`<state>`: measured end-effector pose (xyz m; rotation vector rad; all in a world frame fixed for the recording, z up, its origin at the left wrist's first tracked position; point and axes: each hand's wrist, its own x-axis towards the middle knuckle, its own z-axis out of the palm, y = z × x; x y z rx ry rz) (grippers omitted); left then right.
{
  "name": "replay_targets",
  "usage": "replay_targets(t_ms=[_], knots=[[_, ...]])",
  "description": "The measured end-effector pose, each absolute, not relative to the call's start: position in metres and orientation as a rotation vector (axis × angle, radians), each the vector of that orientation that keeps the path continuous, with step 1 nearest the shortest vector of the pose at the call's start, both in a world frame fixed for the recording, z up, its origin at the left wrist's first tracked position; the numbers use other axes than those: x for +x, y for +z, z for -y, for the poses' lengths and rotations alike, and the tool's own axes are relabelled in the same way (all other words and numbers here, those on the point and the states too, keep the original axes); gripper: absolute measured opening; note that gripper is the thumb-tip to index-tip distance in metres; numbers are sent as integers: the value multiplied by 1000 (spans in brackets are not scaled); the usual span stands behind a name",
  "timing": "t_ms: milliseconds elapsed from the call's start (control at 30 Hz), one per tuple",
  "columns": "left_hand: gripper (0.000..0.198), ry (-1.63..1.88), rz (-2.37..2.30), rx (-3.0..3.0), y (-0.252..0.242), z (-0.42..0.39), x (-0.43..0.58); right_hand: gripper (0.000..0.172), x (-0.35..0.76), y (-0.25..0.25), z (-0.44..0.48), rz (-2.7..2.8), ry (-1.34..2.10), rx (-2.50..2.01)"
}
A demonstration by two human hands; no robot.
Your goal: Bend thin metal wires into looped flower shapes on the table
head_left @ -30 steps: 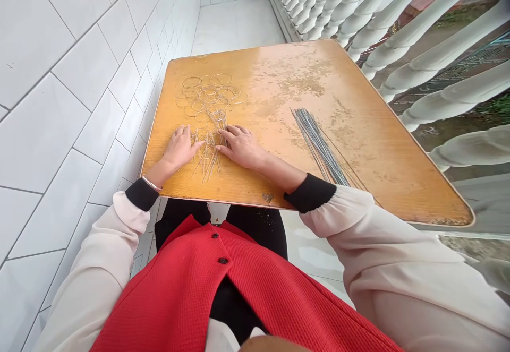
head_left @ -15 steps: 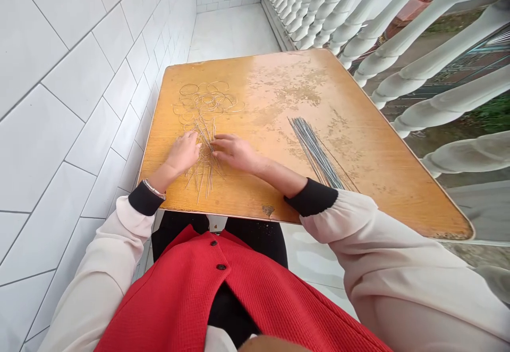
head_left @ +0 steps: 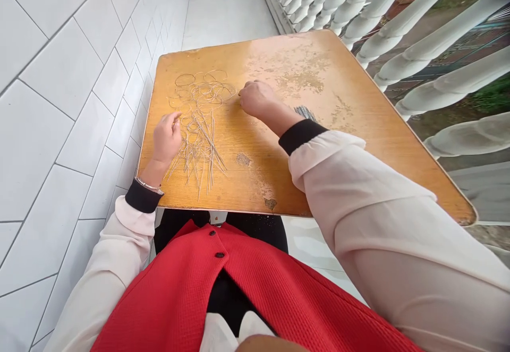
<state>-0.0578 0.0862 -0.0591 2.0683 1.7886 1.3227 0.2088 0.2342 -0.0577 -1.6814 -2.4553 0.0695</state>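
Observation:
On an orange-brown wooden table top (head_left: 255, 182) lies a cluster of thin pale wire loops (head_left: 203, 94). Below the loops is a loose heap of short straight wire pieces (head_left: 201, 153). My left hand (head_left: 166, 138) hovers at the heap's left edge, its fingers curled, and I cannot tell whether it holds a wire. My right hand (head_left: 257, 100) rests bunched just right of the loops. Whatever lies under its fingers is hidden. A bundle of long dark wires (head_left: 305, 112) shows only in part, mostly hidden behind my right forearm.
White tiles (head_left: 71, 102) cover the wall along the table's left side. A white balustrade (head_left: 390, 39) runs along the right, with open air beyond it. Tiled floor (head_left: 227, 17) stretches past the far edge. The table top has worn, flaking patches.
My right hand has moved away from the straight wires, up to the right of the loops, and its sleeve now covers most of the dark bundle. My left hand has shifted left.

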Motion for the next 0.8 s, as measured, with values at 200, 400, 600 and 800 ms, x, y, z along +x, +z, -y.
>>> replay_targets(t_ms=[200,400,600,800], knots=[[22,1341,-1719,2037,-64,-92,-61,35,194,-49,-230,2687,-146,-1865],[23,1312,-1759,2037,-64,-91,-57,31,202,-55,-228,2631,-21,-1777],[24,1250,-1759,2039,-66,-93,-59,23,196,-52,-194,2761,-86,-1677],[25,1239,-1763,2066,-64,-94,-56,28,212,-47,-150,2622,294,-1360]])
